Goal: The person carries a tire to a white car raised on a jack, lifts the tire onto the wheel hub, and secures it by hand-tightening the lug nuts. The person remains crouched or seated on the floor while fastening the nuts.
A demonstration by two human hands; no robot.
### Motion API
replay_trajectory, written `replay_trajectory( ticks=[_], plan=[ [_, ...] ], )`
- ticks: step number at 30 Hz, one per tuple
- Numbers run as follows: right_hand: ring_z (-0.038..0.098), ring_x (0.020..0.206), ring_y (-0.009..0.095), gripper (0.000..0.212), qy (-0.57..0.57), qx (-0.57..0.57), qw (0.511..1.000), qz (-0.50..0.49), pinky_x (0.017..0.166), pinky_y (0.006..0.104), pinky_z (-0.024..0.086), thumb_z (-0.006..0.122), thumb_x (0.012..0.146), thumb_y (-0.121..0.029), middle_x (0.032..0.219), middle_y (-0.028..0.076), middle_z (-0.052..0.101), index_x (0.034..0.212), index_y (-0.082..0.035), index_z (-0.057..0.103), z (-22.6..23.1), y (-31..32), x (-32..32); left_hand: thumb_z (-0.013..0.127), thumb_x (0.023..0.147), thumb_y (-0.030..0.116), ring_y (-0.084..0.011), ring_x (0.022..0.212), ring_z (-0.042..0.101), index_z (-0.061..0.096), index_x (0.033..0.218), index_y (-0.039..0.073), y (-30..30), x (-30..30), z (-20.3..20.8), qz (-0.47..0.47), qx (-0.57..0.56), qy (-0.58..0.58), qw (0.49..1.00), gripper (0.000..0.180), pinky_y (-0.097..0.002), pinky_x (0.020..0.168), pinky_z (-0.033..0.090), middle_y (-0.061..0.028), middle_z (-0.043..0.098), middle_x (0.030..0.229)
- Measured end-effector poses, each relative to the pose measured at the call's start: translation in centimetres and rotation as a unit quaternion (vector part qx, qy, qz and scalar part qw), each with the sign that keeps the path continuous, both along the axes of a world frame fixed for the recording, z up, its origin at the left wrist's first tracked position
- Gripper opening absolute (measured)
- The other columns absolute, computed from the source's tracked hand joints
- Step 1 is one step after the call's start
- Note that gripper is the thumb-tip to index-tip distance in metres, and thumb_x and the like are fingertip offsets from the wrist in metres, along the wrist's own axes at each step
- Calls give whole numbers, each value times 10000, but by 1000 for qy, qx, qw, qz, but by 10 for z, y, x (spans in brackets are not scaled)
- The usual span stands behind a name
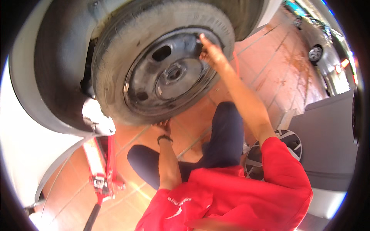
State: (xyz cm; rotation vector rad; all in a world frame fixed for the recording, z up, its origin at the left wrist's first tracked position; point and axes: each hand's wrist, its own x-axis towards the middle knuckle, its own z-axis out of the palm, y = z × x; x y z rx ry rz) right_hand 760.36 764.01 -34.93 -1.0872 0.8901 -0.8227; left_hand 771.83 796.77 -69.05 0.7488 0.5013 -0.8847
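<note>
Right hand (211, 56) grasped wheel (179, 82) near upper-right edge, seemingly steadying; left hand (165, 126) sat at bottom edge, perhaps supporting, closure unclear.

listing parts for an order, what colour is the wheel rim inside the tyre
The wheel rim is black, seen best in the head view.

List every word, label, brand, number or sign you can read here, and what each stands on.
White lettering and a white mark on the red shirt: wording not copied out here.
Faint lettering on the sidewall of the tyre: too blurred to read.
No other text is clear enough to make out.
</note>
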Motion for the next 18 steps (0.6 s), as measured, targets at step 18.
replay_trajectory(
  ticks=[18],
  plan=[
    [716, 1278, 300, 555, -6, -181, 979, 95, 1010, 442, 640, 760, 1062, -369, 1451, 198, 706, 1402, 66, 702, -43, 5, -97, 396, 1112, 740, -479, 1189, 718, 506, 1499, 31, 51, -13, -34, -143, 31, -152, 977, 816, -639, 1047, 603, -218, 697, 1323]
  ],
)
